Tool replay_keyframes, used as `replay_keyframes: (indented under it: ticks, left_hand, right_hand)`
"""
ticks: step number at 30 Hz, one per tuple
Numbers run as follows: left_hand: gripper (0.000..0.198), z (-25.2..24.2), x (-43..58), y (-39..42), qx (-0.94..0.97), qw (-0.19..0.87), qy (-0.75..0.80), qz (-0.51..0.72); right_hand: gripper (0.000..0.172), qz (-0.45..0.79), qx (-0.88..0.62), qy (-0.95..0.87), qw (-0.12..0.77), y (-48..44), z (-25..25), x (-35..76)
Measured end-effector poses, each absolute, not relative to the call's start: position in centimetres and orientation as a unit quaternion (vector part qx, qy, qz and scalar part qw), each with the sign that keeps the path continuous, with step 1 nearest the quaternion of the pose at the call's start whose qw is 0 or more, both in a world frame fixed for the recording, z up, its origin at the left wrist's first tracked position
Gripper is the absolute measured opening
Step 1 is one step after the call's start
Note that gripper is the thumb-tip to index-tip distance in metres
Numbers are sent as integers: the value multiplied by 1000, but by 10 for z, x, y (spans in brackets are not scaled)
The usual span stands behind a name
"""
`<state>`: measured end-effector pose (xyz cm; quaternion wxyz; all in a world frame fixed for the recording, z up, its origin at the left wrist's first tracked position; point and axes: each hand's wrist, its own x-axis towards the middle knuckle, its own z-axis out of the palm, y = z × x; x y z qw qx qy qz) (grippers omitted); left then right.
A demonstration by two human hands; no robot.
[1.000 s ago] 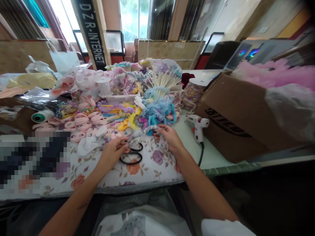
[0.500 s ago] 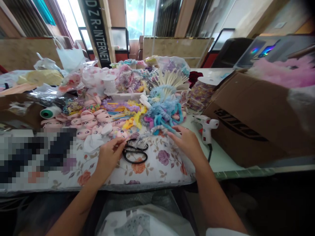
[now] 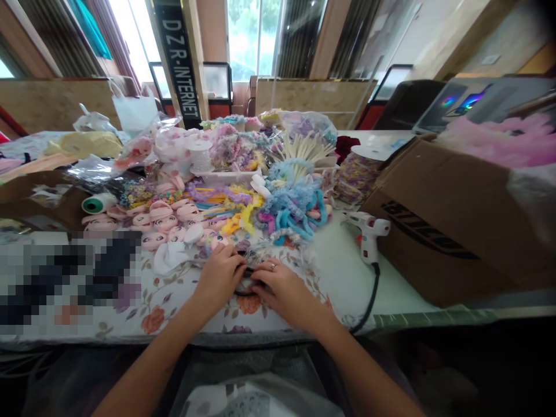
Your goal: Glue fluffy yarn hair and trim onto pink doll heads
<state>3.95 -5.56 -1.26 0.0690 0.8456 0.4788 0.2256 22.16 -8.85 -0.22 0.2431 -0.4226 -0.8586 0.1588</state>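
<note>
My left hand (image 3: 220, 271) is closed, its fingertips pressed together just above the black scissors (image 3: 244, 293). Close beside it is my right hand (image 3: 282, 288), a ring on one finger, its fingers bent inward toward the left fingertips. Whatever the fingers pinch is hidden or too small to name. Between and under the hands the scissors lie on the flowered cloth (image 3: 174, 310), mostly covered. Just beyond are wispy, pale strands (image 3: 264, 250) and a heap of blue fluffy yarn (image 3: 289, 200). Several pink doll heads (image 3: 164, 223) lie to the left, near a white cloth piece (image 3: 169, 259).
A white hot glue gun (image 3: 369, 237) stands at the right, its black cord running to the table edge. Beyond it is a large cardboard box (image 3: 434, 231). A yarn spool (image 3: 358, 174), a white spool (image 3: 200, 157) and plastic bags (image 3: 134, 113) crowd the back.
Both hands have come together over the scissors; the right hand moved left and nearer, away from the blue yarn. The camera view has tilted slightly upward.
</note>
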Motion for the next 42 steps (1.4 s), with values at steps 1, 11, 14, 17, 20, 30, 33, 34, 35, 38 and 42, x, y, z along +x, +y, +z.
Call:
replay_keyframes:
  ticks: [1,11,14,17,20,30,33,34,35,38,42]
  left_hand:
    - [18,-12,39,-54,847,74,478,222]
    - [18,-1,34,-39,856,105,458,216]
    - [18,0,34,-38,848,114,471,215]
    - [19,1,33,-37,840,120,483,218]
    - [20,0,31,-36,836,123,484,226]
    - [18,-14,23,-42,819,135,465,307]
    - [18,-22,24,-47,811,144,456,336]
    - [18,-24,25,-48,807,151,455,345]
    - [18,-26,26,-50,803,158,454,352]
    - [18,-29,28,-53,784,184,461,372]
    - [16,-29,30,-56,755,216,477,394]
  right_hand:
    - [10,149,-413,-866,239,-87,-4,217]
    - [22,12,-457,-877,149,-77,-1,184]
    - [19,57,-465,-877,103,-78,4,188]
    - [10,94,-463,-879,62,-83,10,199]
    - [8,110,-456,-883,36,-90,16,211]
    - [13,330,-510,-794,36,-113,37,266]
    - [12,471,-537,-696,79,-115,30,280]
    - [17,520,-536,-658,92,-115,27,282]
    - [22,564,-533,-621,109,-116,25,283]
    - [42,661,-511,-527,156,-119,20,277]
    - [60,721,-491,-457,173,-124,18,266]
